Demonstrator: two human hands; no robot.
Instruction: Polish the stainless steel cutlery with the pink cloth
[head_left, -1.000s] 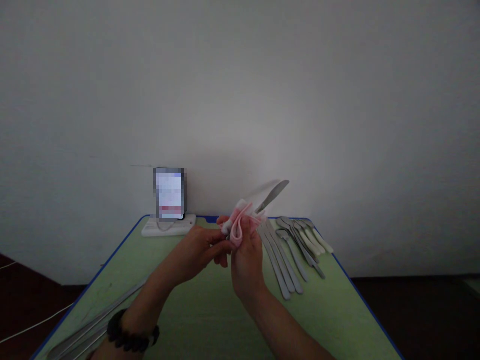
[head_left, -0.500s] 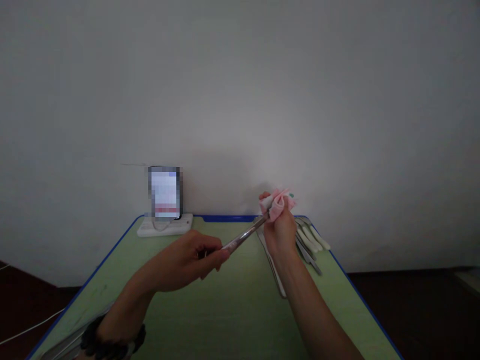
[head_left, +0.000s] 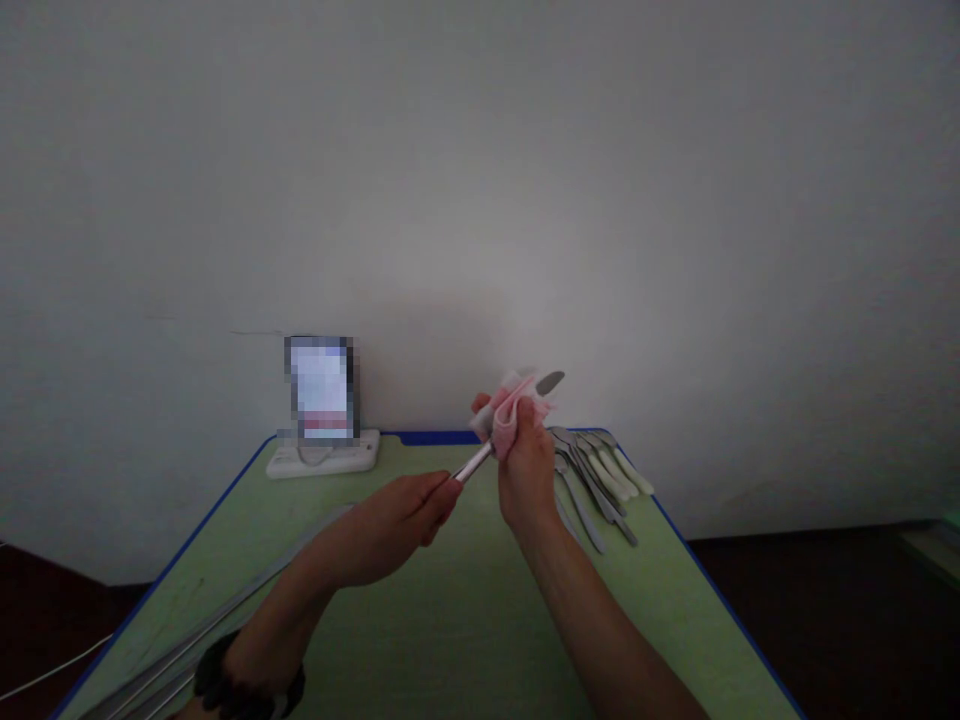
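Observation:
My left hand (head_left: 409,510) is closed on the handle of a metal table knife (head_left: 474,462) that points up and to the right. Wrapped round the blade is a folded pink cloth (head_left: 508,412), which my right hand (head_left: 527,470) grips; the blade's tip (head_left: 550,381) sticks out past the cloth. Both hands hover above the green table (head_left: 420,620), a little left of a pile of cutlery. A dark bead bracelet (head_left: 247,685) circles my left wrist.
Several knives, spoons and white-handled pieces (head_left: 600,475) lie at the table's far right. Long metal utensils (head_left: 217,620) lie along the left edge. A phone (head_left: 321,390) stands on a white base (head_left: 321,458) at the back left, against the wall.
The right hand with the cloth has slid back down the blade toward the handle, so the tip shows again. The left hand holds the handle a little further right.

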